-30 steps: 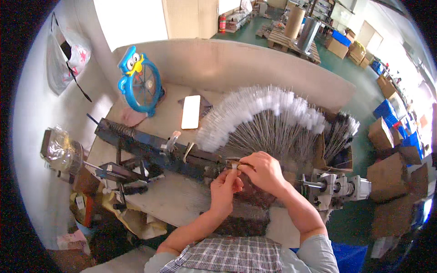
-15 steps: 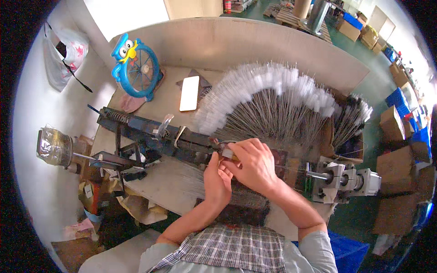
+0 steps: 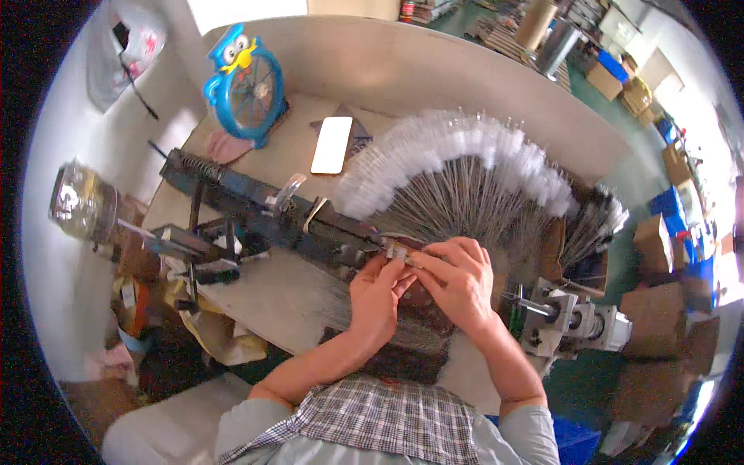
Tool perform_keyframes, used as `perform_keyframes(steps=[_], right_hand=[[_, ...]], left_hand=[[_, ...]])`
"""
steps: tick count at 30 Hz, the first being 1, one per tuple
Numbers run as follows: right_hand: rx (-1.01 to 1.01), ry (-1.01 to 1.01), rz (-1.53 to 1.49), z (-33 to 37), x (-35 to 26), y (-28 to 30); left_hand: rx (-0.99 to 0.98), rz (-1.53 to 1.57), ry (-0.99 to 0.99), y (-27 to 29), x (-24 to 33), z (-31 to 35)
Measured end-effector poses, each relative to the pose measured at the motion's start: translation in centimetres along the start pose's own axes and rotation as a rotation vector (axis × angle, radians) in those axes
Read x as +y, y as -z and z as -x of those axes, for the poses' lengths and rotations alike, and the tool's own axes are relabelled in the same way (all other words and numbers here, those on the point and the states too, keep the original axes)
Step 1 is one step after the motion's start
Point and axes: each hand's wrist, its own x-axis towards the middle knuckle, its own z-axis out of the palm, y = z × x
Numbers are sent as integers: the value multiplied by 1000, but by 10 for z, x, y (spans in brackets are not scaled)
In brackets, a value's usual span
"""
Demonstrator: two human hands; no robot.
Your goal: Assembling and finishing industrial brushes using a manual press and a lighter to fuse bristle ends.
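My left hand (image 3: 375,301) and my right hand (image 3: 459,280) meet at the right end of a long dark metal rail (image 3: 256,199). Their thumbs and fingertips are pinched close together. Between the fingertips shows a small pale piece (image 3: 398,252), too small and blurred to name. Behind my hands fans out a wide spread of wire-stemmed brushes (image 3: 473,139) with white bristle heads, their stems pointing toward me. Dark patches and thin loose wires lie on the table under my wrists.
A motor-driven shaft (image 3: 554,310) on pale mounts stands at the right. A box of dark-and-white brushes (image 3: 593,229) sits behind it. A bright-screened phone (image 3: 332,145) and a blue cartoon-bird fan (image 3: 246,89) are at the back. A plastic-wrapped motor (image 3: 81,203) is at the left.
The whole view has shifted and tilted. My right hand has turned and drawn back a little to the right, uncovering the small pale piece by the fingertips. Both hands stay at the rail's end.
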Motion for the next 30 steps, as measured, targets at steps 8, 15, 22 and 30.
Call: perform_keyframes(steps=[8,15,22,30], right_hand=[[11,-36,-44,-3,-16,-12],[84,-97,9,2,-23,-16],[75,-74,2,-2,-23,-13],[101,-95,9,9,-18,-11]], left_hand=[[-54,35,-1,9,-3,-3],[-1,101,27,10,-7,-4],[28,91,9,1,-1,0],[-27,12,-30,9,-8,-3]])
